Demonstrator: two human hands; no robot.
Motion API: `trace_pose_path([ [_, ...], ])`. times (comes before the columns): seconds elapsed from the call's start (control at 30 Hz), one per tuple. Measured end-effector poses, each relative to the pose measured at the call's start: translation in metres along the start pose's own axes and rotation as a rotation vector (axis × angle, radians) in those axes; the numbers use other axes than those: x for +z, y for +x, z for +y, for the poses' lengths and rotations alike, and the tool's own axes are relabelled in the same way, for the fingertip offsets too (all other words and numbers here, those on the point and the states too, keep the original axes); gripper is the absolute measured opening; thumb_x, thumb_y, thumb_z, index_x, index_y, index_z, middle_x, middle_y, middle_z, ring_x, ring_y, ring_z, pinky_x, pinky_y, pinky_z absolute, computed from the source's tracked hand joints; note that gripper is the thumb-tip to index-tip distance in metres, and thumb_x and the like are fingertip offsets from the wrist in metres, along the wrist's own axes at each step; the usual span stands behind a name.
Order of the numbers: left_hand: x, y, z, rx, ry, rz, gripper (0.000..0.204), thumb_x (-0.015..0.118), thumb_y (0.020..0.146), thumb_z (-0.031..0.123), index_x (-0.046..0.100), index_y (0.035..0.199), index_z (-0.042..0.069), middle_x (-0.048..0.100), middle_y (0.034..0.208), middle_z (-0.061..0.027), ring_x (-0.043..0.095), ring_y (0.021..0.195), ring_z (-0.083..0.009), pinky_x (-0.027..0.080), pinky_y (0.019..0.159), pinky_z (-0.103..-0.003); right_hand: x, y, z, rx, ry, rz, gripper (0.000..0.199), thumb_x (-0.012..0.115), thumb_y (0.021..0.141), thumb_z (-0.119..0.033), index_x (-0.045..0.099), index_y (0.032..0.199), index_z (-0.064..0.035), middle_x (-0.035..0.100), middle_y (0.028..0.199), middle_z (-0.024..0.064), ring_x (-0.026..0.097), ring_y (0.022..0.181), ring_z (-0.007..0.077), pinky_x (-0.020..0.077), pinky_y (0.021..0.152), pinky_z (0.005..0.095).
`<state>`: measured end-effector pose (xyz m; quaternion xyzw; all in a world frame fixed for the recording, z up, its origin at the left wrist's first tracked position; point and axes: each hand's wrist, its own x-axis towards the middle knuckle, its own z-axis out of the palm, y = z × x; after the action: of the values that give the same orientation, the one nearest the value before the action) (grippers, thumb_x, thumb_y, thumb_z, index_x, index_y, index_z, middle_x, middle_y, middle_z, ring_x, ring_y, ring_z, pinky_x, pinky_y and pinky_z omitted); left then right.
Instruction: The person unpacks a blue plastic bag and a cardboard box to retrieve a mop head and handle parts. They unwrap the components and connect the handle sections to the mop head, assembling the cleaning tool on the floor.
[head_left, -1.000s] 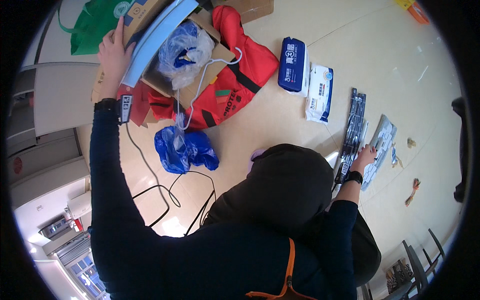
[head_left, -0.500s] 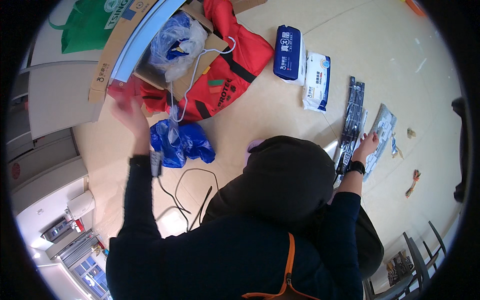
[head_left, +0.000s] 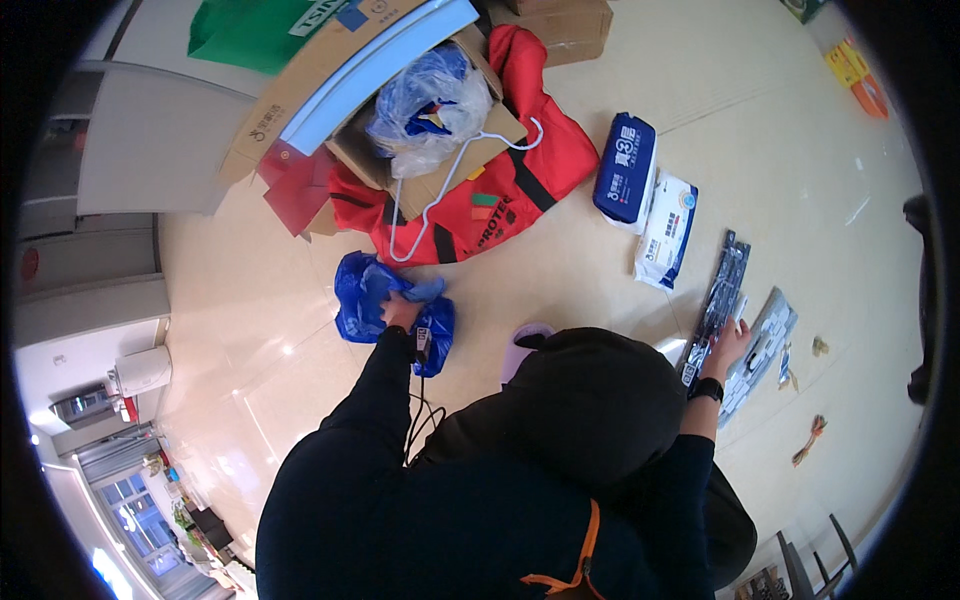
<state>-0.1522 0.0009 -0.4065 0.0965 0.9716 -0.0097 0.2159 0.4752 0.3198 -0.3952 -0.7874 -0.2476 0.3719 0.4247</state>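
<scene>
- Nearest, the left hand [head_left: 400, 312] rests on a crumpled blue plastic bag [head_left: 368, 297] lying on the pale floor [head_left: 560, 290]; its fingers seem closed into the plastic, so the bag looks gripped but not lifted.
- Alongside, the right hand [head_left: 730, 343] lies flat, fingers spread, on long dark flat packets [head_left: 722, 300], holding nothing.
- Beyond, a dark blue soft pack [head_left: 625, 168] and a white wipes pack [head_left: 668, 230] lie untouched.
- Farthest, an open cardboard box [head_left: 420, 150] sits on a red fabric bag [head_left: 520, 180], still stuffed with plastic.
</scene>
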Motion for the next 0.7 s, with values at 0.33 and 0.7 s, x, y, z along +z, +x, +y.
trace_pose_path([
  [0.33,-0.301,0.128,-0.050,0.338,-0.832,0.942,0.053,0.051,0.101,0.030,0.041,0.146,0.005,0.058,0.135,-0.0222,0.060,0.118,-0.0323,0.046,0.101,-0.043,0.026,-0.003,-0.006,-0.018,0.036,-0.075,0.036,0.061,0.093,-0.017,0.052,0.126,-0.0046,0.061,0.103,0.0093,0.061,0.073,0.0148,0.0501,0.050,0.0275],
  [0.7,-0.679,0.074,0.220,0.951,-0.383,0.974,0.036,0.056,0.096,0.032,0.062,0.120,0.006,0.065,0.119,-0.0140,0.063,0.108,-0.0300,0.052,0.090,-0.042,0.048,-0.001,-0.010,-0.072,0.115,-0.130,0.033,0.053,0.098,-0.014,0.049,0.130,-0.0098,0.060,0.097,0.0071,0.059,0.066,0.0126,0.0479,0.050,0.0272],
])
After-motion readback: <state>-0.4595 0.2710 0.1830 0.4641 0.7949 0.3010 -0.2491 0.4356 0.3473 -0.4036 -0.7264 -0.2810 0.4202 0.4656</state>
